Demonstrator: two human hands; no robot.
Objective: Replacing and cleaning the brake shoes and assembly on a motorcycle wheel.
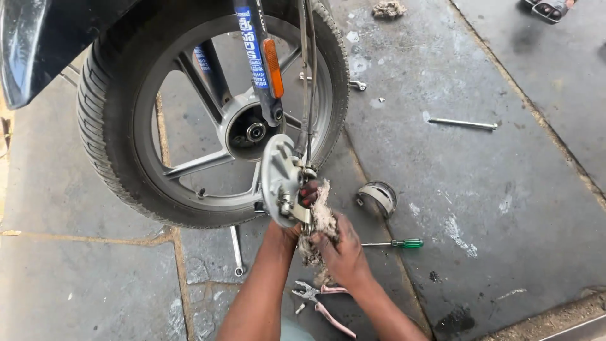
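A motorcycle front wheel (126,158) with a black tyre and grey spoked rim stands on the concrete floor. A round grey brake plate (278,173) hangs off the wheel by its cables. My left hand (287,227) grips the plate's lower edge from below. Just to its right, my right hand (341,246) is closed on a wad of dirty cotton waste (323,211) and presses it against the plate's inner side.
On the floor lie a spanner (236,249), pink-handled pliers (319,303), a green-handled screwdriver (394,243), a pair of brake shoes (377,197), a long axle rod (463,124), a bolt (356,84) and another waste wad (388,9).
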